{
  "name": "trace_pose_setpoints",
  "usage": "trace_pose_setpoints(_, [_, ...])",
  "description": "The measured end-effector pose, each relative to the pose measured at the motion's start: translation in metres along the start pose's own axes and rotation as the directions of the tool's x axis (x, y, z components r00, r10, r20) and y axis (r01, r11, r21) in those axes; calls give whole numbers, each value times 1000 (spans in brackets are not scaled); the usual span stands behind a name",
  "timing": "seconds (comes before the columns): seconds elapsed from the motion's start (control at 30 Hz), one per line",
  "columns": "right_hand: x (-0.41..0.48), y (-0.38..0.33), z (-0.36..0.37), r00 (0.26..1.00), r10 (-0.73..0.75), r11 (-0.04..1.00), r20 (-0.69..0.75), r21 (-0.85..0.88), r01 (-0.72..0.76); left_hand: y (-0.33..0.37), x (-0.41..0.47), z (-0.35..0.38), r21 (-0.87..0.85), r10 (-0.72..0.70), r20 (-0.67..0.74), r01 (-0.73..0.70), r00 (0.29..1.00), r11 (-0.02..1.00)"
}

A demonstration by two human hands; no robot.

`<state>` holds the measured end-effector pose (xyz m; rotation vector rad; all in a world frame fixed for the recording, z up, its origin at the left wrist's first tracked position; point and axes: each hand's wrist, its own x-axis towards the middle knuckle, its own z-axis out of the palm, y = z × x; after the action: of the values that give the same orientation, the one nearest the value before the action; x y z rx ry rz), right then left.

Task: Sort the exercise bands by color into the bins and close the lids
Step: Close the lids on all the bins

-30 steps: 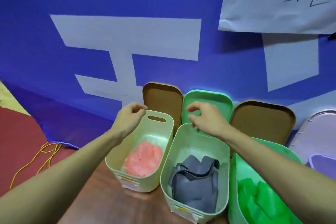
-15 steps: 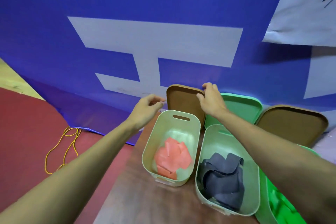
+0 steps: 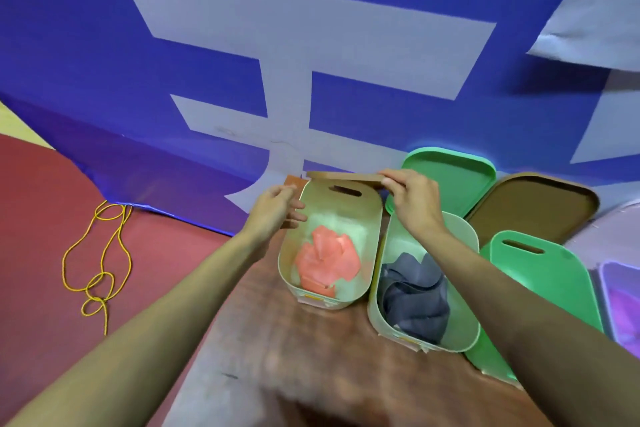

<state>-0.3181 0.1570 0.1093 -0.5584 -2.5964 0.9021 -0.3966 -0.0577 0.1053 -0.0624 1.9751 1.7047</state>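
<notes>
tipping forward since half a second ago, the brown lid (image 3: pixel 346 177) is now hanging almost level over the far end of the pale bin (image 3: pixel 346 208), no longer leaning upright against the blue banner (image 3: pixel 104 80). the right hand (image 3: pixel 412 198) is pinching the lid's right end between thumb and curled fingers, just above the centre of the frame. the left hand (image 3: pixel 277 208) is sitting at the bin's far left corner with its fingers loosely bent and their tips at the rim; whether it is gripping anything i cannot tell.

coral bands (image 3: pixel 325 260) are lying bunched in this pale bin, which is standing open on the wooden table (image 3: pixel 277 357). just to its right, grey bands (image 3: pixel 415 291) are filling a second pale bin (image 3: pixel 474 340), also uncovered. behind that one a green lid (image 3: pixel 450 177) and another brown lid (image 3: pixel 533 208) are leaning against the banner. a green bin (image 3: pixel 554 281) is standing at the right of the frame, its contents hidden by the right forearm, and a purple bin (image 3: pixel 620 288) is showing at the right edge. a yellow cord (image 3: pixel 100 253) is lying looped on the red floor (image 3: pixel 34 218) at the left.
</notes>
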Motion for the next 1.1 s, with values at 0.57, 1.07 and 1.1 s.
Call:
trace_pose_setpoints(0.57, [-127, 6, 32, 905, 405, 885, 129, 192, -423, -64, -42, -3, 171, 27, -38, -20, 999, 985])
trace_pose_setpoints(1.07, [-146, -8, 53, 896, 373, 924, 242, -13, -382, -98, -19, -17, 629, 132, -5, -99, 991, 771])
trace_pose_setpoints(1.1, [-147, -8, 54, 896, 373, 925, 240, -23, -379, -98, -20, -17, 638, 135, -2, -103, 991, 763])
